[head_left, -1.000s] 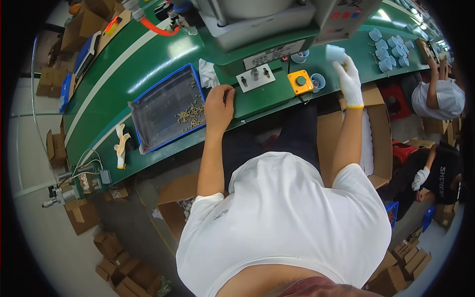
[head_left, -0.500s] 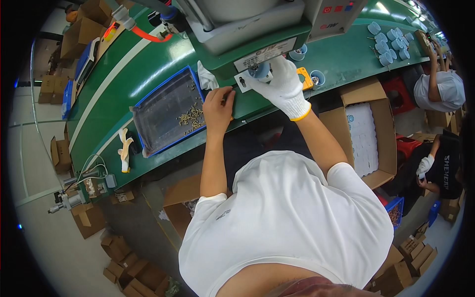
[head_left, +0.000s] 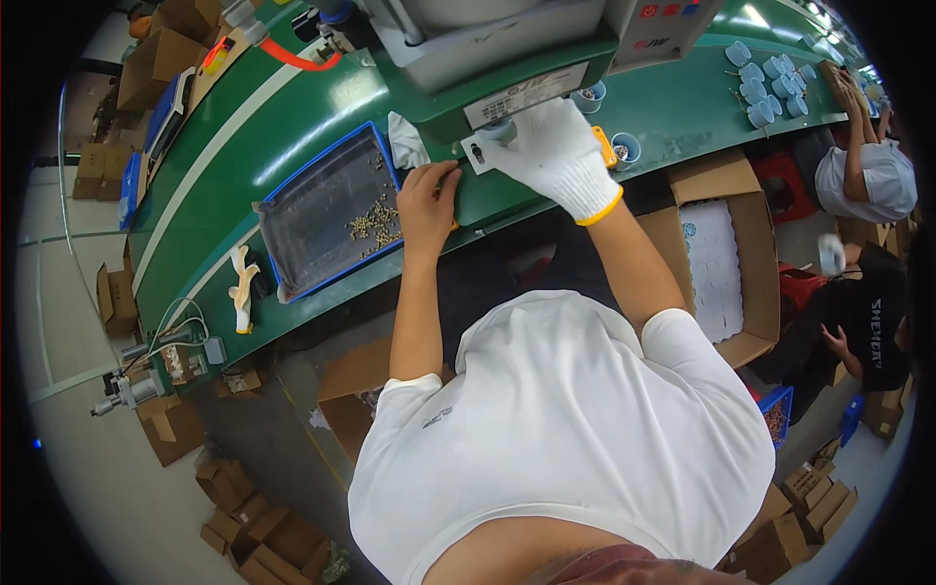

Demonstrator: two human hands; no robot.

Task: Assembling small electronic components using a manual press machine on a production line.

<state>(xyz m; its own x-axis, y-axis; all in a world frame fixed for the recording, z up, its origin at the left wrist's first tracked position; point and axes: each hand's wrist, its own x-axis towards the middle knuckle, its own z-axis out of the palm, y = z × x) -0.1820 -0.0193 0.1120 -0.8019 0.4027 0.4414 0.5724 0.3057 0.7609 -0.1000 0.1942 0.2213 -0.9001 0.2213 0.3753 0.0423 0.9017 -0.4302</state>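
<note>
My right hand (head_left: pixel 564 161), in a white knit glove with a yellow cuff, is under the head of a green and grey press (head_left: pixel 517 93). Its fingers and thumb close around a light blue cup (head_left: pixel 501 131), mostly hidden by glove and press. A pale metal plate (head_left: pixel 478 156) with a dark slot shows beside the thumb. My bare left hand (head_left: pixel 427 207) rests at the bench's front edge, fingers curled and thumb drawn in; anything inside is too small to make out. Left of it lies a blue-rimmed tray (head_left: pixel 312 229) with small brass-coloured parts (head_left: pixel 374 226).
Blue cups with small parts (head_left: pixel 626 149) and a yellow piece (head_left: pixel 604 146) are right of my glove. A white cloth (head_left: pixel 407 141) and loose glove (head_left: pixel 242 288) lie on the green bench. An open carton (head_left: pixel 756 263) stands at my right; co-workers sit beyond.
My gloved right hand has shifted slightly, now covering more of the blue cup under the press. My left hand has barely moved. A co-worker at right has parted their hands.
</note>
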